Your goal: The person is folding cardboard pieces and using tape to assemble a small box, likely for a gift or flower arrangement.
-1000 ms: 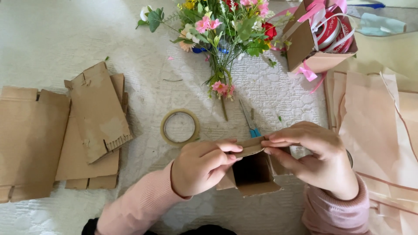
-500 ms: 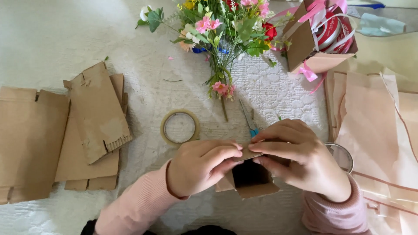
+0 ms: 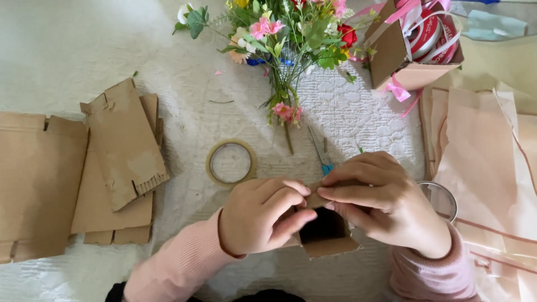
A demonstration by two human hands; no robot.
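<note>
Fingers of the left hand and of the right hand press together from both sides, pinching the top flap of a small cardboard box that sits open-mouthed on the white cloth between the wrists. Risk: uneven squeeze could crease or tear the thin flap, or the box could tip, since only the rim is held. Tape roll lies just beside the left hand, scissors near the right; a stray elbow could nudge either.
</note>
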